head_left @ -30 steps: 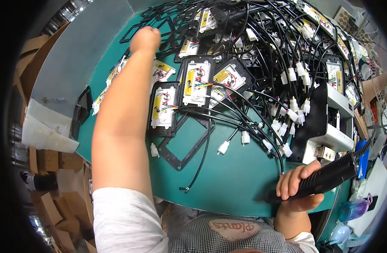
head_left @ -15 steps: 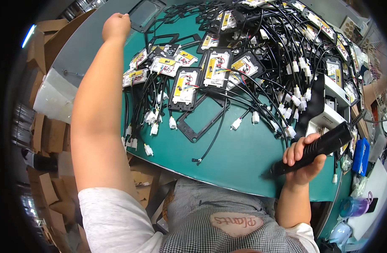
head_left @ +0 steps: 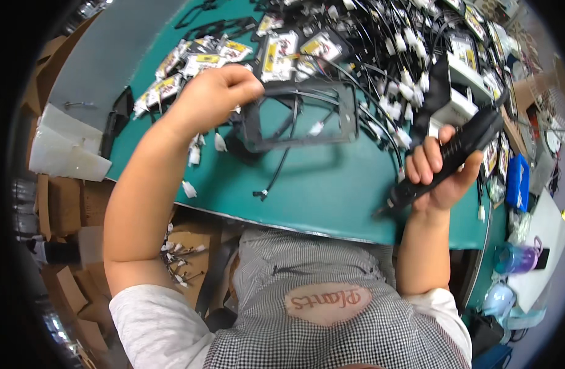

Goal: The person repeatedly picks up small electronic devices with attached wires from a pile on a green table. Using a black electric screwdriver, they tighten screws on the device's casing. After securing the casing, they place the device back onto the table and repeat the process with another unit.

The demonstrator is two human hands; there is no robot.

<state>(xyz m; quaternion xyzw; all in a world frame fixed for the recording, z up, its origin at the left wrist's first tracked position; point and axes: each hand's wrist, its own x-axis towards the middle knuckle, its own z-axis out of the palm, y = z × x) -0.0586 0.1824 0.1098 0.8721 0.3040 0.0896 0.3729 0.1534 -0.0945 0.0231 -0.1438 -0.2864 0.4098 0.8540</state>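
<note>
My left hand (head_left: pixel 224 92) pinches the upper left corner of a black rectangular plastic frame (head_left: pixel 350 114). Its open middle shows the green table, a cable and a white plug beneath; it hangs above the tabletop, slightly blurred. In my right hand (head_left: pixel 442 166) is a black electric screwdriver (head_left: pixel 464 144), fingers wrapped round its body and the tip slanting down to the left over the table. Beyond the frame lie black panel housings with white and yellow boards (head_left: pixel 276 55). Another group of such boards (head_left: pixel 202 61) rests at the far left.
A tangle of black cables with white connectors (head_left: pixel 405 80) covers the far right of the green table (head_left: pixel 319 197). White brackets (head_left: pixel 458 104) stand near the screwdriver. A blue bin (head_left: pixel 517 181) and a purple-blue bottle (head_left: pixel 516 257) are at the right. Cardboard boxes (head_left: pixel 67 206) stand at the left.
My left hand has brought the black frame from the far left toward me and to the right, over the middle of the table. My right hand still holds the screwdriver. The view has shifted.
</note>
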